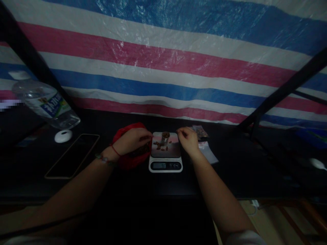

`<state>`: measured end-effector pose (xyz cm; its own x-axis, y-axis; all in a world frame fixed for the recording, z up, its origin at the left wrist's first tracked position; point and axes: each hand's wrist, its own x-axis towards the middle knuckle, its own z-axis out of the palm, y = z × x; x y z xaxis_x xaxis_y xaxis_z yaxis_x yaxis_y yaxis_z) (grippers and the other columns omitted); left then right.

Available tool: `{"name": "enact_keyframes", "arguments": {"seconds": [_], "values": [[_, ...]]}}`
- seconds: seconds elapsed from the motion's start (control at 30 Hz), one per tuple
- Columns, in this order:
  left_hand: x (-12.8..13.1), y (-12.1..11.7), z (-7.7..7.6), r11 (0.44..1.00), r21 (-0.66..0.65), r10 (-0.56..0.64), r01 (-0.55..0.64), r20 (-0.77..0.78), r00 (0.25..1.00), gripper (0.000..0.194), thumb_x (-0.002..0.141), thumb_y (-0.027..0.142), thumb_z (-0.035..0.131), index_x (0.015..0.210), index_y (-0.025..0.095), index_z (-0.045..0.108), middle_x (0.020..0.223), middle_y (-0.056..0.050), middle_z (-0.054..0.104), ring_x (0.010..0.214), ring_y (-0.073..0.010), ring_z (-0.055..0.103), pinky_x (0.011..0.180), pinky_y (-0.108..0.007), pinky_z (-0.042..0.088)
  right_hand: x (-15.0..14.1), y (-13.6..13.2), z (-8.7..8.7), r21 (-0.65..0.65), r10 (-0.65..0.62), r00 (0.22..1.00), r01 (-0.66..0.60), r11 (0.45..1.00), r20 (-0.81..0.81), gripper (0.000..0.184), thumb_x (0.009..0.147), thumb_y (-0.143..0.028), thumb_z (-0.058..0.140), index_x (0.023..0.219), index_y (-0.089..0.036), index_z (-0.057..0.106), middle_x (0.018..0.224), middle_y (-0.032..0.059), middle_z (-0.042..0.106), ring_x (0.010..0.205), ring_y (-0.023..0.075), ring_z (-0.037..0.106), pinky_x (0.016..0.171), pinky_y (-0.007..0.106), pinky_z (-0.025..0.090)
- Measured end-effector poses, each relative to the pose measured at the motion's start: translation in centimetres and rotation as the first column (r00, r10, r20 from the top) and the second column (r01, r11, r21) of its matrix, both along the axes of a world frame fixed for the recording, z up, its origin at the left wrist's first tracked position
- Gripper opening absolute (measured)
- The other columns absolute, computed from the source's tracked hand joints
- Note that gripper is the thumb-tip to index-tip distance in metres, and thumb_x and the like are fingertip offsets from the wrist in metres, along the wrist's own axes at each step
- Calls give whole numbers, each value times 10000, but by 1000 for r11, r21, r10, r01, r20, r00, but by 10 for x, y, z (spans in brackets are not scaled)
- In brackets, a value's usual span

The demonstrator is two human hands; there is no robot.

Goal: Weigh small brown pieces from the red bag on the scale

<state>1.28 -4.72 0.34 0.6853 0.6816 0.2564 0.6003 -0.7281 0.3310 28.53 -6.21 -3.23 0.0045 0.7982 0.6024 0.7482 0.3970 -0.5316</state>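
A white kitchen scale [166, 165] with a lit display stands in front of me. On its plate are a small metal cup [165, 140] filled with brown pieces and several loose brown pieces [162, 148] that look like nuts or seeds. My left hand [134, 140] reaches over an open red bag [127, 161] with dark contents, fingertips pressed together at the plate's left edge. At the plate's right edge, my right hand [188, 139] is closed with thumb and fingers pinched. Whatever either pinch may hold is too small to make out.
Right of the scale lie a small clear bag of brown bits [200, 132] and a pale plastic bag [208, 153]. To the left are a phone [73, 157], a white rounded case [63, 136] and a large water bottle [48, 102]. Striped sheeting [163, 58] hangs behind the black table.
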Motion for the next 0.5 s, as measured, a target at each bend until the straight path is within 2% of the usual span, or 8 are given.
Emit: {"name": "enact_keyframes", "arguments": {"seconds": [0.1, 0.2, 0.5], "values": [[15, -10, -1, 996, -27, -87, 88, 19, 996, 211, 883, 218, 519, 1024, 184, 672, 995, -42, 696, 924, -162, 628, 858, -269, 460, 0, 0, 0, 4, -2, 1000, 2, 1000, -2, 180, 823, -217, 520, 776, -189, 691, 738, 41, 655, 718, 184, 592, 679, 301, 449], [25, -15, -4, 990, -65, -126, 127, 7, 992, 207, 879, 169, 526, 1020, 194, 675, 962, -34, 698, 898, -151, 631, 863, -264, 456, 0, 0, 0, 16, -6, 1000, 6, 1000, -1, 173, 821, -211, 525, 776, -189, 691, 741, 42, 656, 724, 184, 595, 688, 303, 452], [30, -14, -12, 995, -71, -69, 70, 13, 998, 179, 867, 185, 544, 986, 191, 678, 951, -38, 698, 874, -161, 640, 814, -273, 479, -1, -1, 2, 18, -7, 1000, 7, 1000, -8, 169, 820, -207, 525, 765, -193, 685, 753, 46, 663, 733, 192, 600, 693, 315, 457]]}}
